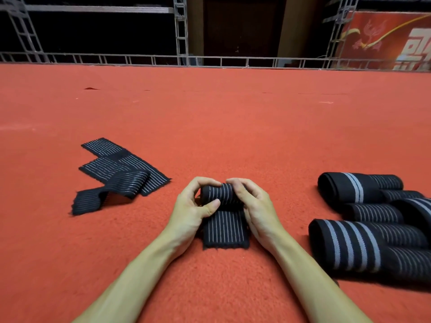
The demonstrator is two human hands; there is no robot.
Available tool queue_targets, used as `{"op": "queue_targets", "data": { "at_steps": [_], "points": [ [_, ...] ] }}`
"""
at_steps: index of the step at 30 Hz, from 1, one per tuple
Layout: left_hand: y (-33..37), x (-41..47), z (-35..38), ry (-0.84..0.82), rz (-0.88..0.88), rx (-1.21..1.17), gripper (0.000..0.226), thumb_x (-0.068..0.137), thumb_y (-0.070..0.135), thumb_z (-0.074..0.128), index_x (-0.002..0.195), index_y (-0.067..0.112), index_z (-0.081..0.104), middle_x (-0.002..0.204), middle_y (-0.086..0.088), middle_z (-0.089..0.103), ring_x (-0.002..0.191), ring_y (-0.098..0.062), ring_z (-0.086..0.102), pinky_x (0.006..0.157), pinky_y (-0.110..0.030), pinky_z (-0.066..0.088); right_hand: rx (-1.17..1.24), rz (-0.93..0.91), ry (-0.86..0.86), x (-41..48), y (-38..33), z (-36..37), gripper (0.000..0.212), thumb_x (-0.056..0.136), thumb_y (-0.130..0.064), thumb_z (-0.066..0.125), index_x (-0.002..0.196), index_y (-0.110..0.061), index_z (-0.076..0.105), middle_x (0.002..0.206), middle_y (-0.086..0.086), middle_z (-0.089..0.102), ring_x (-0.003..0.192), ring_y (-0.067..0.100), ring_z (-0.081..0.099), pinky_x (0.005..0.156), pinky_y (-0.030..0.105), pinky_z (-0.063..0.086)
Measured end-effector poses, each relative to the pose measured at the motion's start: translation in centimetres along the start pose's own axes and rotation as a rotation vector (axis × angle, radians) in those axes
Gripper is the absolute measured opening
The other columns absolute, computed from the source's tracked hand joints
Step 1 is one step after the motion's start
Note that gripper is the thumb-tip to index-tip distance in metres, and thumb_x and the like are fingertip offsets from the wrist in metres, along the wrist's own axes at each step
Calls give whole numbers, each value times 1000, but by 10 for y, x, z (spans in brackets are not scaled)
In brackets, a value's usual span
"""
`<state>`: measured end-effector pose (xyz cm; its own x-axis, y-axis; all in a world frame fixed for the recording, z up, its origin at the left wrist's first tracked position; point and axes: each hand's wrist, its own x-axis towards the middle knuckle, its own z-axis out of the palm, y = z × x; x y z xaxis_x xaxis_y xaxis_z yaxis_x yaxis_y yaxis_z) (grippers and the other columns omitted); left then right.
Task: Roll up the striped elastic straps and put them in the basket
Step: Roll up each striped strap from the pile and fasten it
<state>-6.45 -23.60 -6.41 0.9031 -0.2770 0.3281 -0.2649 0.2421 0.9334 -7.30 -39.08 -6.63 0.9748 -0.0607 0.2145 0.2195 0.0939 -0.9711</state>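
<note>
Both hands close on a half-rolled striped strap (219, 194): the left hand (193, 203) and the right hand (255, 201) curl round the coil's two ends, fingers over the top, the left thumb pressing its front. The grip seems meant to keep the elastic tight. The strap's flat tail (225, 231) lies toward the person on the red carpet (233, 124), not yet wound in. The right thumb cannot be made out. To the left, unrolled straps (116, 173) sprawl in a loose overlapping heap, apparently next in line. To the right, finished rolls (363, 206) crowd together, cut off by the frame edge, so their number is unclear. No basket is in view.
</note>
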Motion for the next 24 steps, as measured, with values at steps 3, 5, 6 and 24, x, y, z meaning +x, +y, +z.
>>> {"op": "queue_targets", "data": {
  "at_steps": [3, 5, 6, 24],
  "points": [
    [0, 1, -1, 0, 32, 30, 34, 66, 1, 68, 84, 29, 69, 104, 8, 66, 103, -11, 58, 98, -33, 43, -61, 38, 24, 1, 3, 3, 50, 70, -62, 69, 95, -19, 71, 98, 4, 72, 94, 17, 65, 95, 47, 47],
    [2, 1, 0, -19, -13, -12, 36, 66, 2, 68, 90, 29, 70, 106, 5, 66, 103, -12, 59, 97, -34, 44, -25, 55, 30, 1, 3, 1, 42, 71, -51, 74, 95, -18, 71, 98, 7, 72, 92, 18, 64, 94, 47, 48],
    [1, 1, 1, -30, -54, -47, 38, 67, 5, 69, 97, 29, 70, 106, 3, 65, 102, -13, 59, 95, -34, 46, -4, 60, 34, 0, 3, -1, 38, 72, -44, 76, 97, -17, 71, 99, 10, 71, 92, 19, 64, 93, 47, 48],
    [33, -4, 12, 67, -134, 69, 52, 62, 7, 75, 109, 28, 66, 110, -11, 68, 89, -22, 68, 83, -39, 55, -84, 311, -56, 3, -67, -15, 36, 84, -22, 71, 107, 4, 63, 91, 18, 64, 80, 29, 64, 74, 39, 56]
  ]
}}
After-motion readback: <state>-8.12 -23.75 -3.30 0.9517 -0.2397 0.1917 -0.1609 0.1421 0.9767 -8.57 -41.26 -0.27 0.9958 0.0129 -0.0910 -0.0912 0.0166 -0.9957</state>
